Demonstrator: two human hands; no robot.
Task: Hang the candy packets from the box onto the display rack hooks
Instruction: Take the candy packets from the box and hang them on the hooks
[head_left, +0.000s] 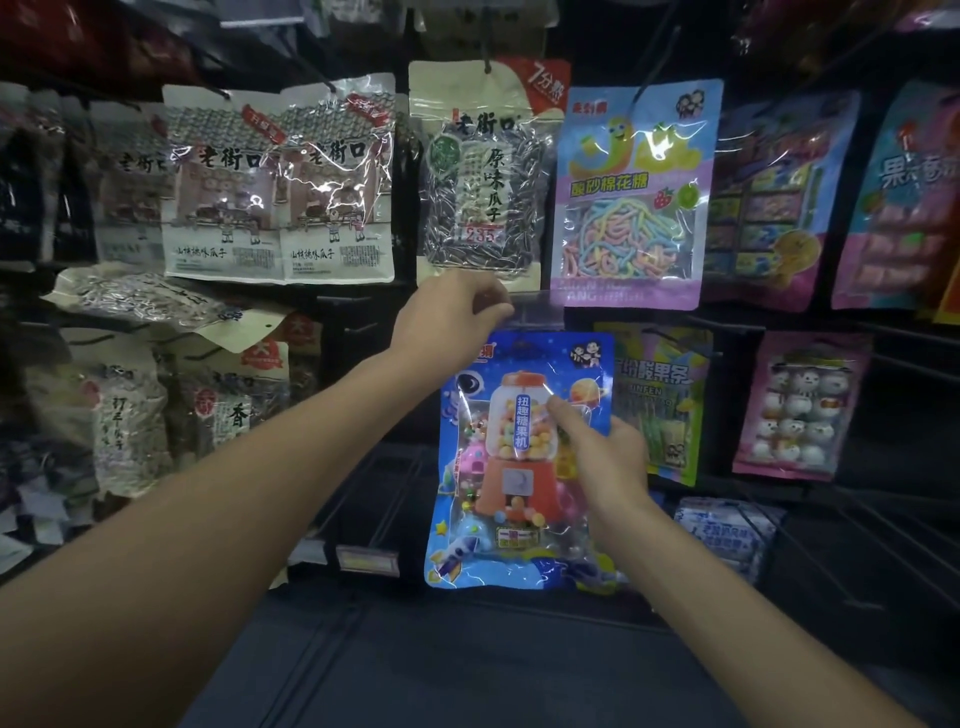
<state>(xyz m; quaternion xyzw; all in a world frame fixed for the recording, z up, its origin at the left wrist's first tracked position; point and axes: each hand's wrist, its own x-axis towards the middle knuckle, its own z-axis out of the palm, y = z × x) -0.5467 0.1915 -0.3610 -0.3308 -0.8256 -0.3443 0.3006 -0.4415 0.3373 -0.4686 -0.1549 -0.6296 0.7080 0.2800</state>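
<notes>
On the far left of the rack, cream sunflower seed packets (280, 182) hung side by side from the upper hooks, with more seed bags crowded below them. Right of these hung a striped seed packet (478, 176), and just under its bottom edge was your left hand (452, 312). Its fingers were curled in at the top left corner of the gumball candy packet (514, 467); the grip was closed tight, but whether it pinched the packet's header or the clear tag (537, 312) just beside it, you could not tell from this view. The blue packet stood upright in front of the rack's middle row, above bare wire hooks (363, 493). Your right hand (608, 457) gripped it at the right edge, thumb pressed on the front face and the other fingers hidden behind. Above it hung a pastel marshmallow candy packet (634, 192). Further right, behind your right hand, hung a yellow-green packet (670, 400), then a pink packet (800, 405) showing white round sweets
</notes>
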